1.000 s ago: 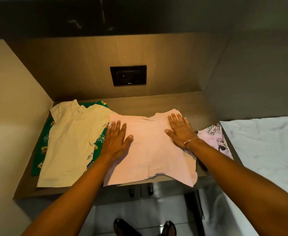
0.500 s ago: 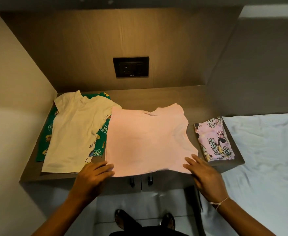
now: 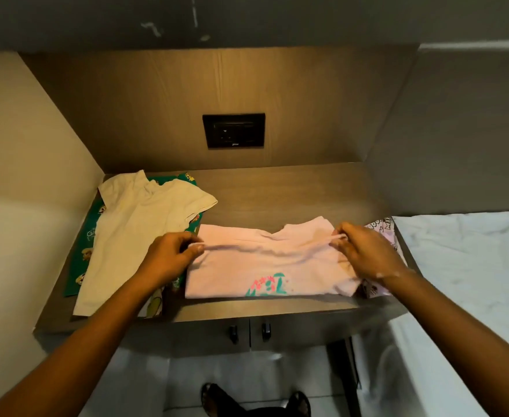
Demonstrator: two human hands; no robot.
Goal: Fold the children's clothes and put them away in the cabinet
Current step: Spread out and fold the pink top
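A pink T-shirt [image 3: 271,266] lies on the wooden cabinet top [image 3: 277,191], its lower half folded up over the upper half so a green and pink print shows near the front. My left hand [image 3: 172,254] pinches the folded hem at its left corner. My right hand [image 3: 364,251] pinches the hem at its right corner. A cream T-shirt [image 3: 139,233] lies flat to the left, over a green printed garment [image 3: 81,254]. A folded pink printed garment [image 3: 382,230] sits at the right, partly behind my right hand.
Two cabinet doors with dark handles [image 3: 248,329] are below the top. A black socket plate [image 3: 233,130] is on the back panel. A bed with a white sheet [image 3: 464,266] adjoins on the right. A wall [image 3: 21,176] closes the left side.
My hands slid from the shirt's middle to its front hem, gripped both corners and carried the hem up and back, folding the pink shirt in half. The print now shows.
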